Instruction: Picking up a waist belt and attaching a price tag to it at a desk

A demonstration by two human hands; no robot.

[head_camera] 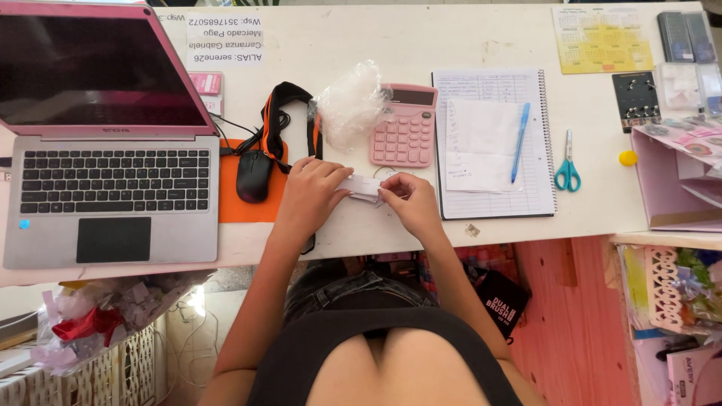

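Observation:
My left hand [312,192] and my right hand [410,199] meet over the front of the white desk [338,45]. Between them they pinch a small white folded paper piece [362,186], one hand at each end. The fingers of both hands are closed on it, and part of it is hidden under them. Just behind the hands lie a pink calculator [406,126] and a crumpled clear plastic bag [352,101].
A pink laptop [105,143] stands open at the left, beside a black mouse [254,175] on an orange pad and a black-and-orange strap. A spiral notebook [492,143] with a blue pen, teal scissors [568,169] and a pink box [673,180] lie to the right.

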